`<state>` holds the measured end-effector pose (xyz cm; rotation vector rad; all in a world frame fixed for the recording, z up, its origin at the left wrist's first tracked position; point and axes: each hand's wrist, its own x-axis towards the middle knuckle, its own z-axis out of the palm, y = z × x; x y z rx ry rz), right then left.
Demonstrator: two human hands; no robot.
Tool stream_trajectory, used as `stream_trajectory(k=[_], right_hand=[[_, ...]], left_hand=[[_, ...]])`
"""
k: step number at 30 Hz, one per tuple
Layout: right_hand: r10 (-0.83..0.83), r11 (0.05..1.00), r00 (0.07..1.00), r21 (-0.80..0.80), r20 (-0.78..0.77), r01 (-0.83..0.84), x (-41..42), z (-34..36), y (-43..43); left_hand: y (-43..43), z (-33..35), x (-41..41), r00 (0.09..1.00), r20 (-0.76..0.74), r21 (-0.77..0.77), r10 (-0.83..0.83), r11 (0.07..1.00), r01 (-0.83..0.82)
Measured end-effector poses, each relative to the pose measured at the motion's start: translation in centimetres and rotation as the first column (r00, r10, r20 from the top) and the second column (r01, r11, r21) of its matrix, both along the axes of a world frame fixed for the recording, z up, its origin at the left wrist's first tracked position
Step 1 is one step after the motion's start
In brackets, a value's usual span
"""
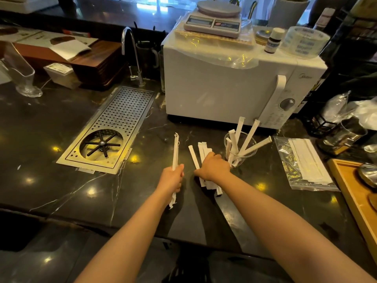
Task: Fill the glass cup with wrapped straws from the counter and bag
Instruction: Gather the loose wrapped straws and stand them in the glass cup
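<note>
Far left of the dark marble counter (pixel 61 190): an empty clear glass pitcher (pixel 22 76). Beside it, a perforated steel rinser tray (pixel 114 127) set flush in the surface.

Left hand (pixel 171 177): grip closed around a thin wrapped straw (pixel 175 152), long axis near vertical in view, top end pointing away from the person, torn paper hanging below the fist.

Right hand (pixel 214 167): grip closed over a loose bundle of wrapped straws (pixel 201 153) lying on the counter, long axes running away from the person, fanned slightly left.

Just right of that hand: glass cup (pixel 243 158), upright, holding several wrapped straws (pixel 247 139) that lean outward, mostly up and right.

Behind: white microwave (pixel 224 86), its brand mark too faint to read.

Right: flat clear bag (pixel 289 170) containing more white straws.
</note>
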<state>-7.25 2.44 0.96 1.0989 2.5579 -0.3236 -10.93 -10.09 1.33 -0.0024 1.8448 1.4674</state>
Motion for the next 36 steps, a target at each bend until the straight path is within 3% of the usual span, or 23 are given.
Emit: stream_trajectory(k=[5,16,23,29,36], right_hand=[[-0.038,0.993,0.998,-0.111,-0.049,0.032,-0.5,0.3,-0.2],[0.097,0.994,0.995,-0.054,-0.023,-0.098,-0.3,0.9,0.0],[0.140,0.982,0.990,-0.125,-0.010,-0.140,-0.1,1.0,0.4],[0.099,0.962,0.993,-0.249,-0.063,-0.112,-0.4,1.8,0.5],[-0.075,0.868,0.958,-0.491,-0.276,-0.074,-1.2,4.6,-0.1]], left_hand=[[0.2,-0.2,-0.1,1.000,-0.015,-0.003,-0.008,1.000,0.008],[0.8,-0.3,-0.6,0.999,-0.053,-0.075,-0.013,0.997,0.009],[1.2,-0.4,-0.7,0.999,-0.042,-0.066,-0.004,0.998,0.001],[1.3,0.0,-1.1,0.999,-0.033,0.008,-0.002,1.000,0.002],[2.2,1.0,-1.7,0.999,-0.054,0.108,0.008,0.994,-0.002]])
